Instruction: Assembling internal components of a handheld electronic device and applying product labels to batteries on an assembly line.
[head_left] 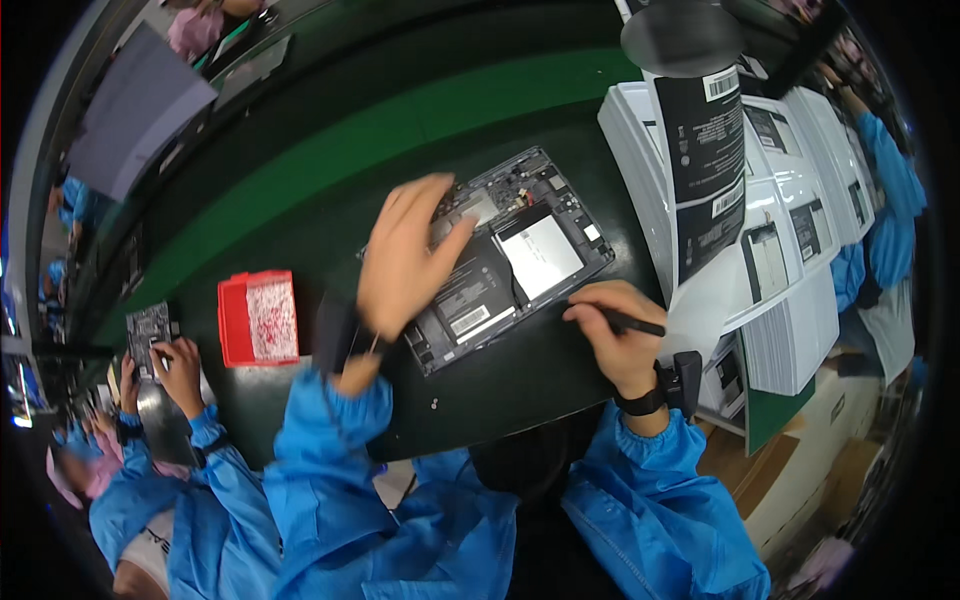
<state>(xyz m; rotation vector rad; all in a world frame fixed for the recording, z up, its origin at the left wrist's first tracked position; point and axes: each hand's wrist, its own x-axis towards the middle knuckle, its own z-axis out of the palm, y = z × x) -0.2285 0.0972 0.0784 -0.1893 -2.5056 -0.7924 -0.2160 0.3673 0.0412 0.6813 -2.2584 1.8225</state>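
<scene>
Fingers of the left hand lie spread flat on the opened tablet at the bench middle, holding nothing, while the right hand is closed on a dark tool that could slip and scratch its exposed grey boards and white panel.

Above the left hand: the dark green mat is bare, a hand can pass there.
Left of the left hand: a red tray stands near and narrows the way.
Between the hands: the open tablet fills the room.
Right of the right hand: stacked white boxes are close, little room.
Below the hands: a strip of mat, only two small screws.
</scene>
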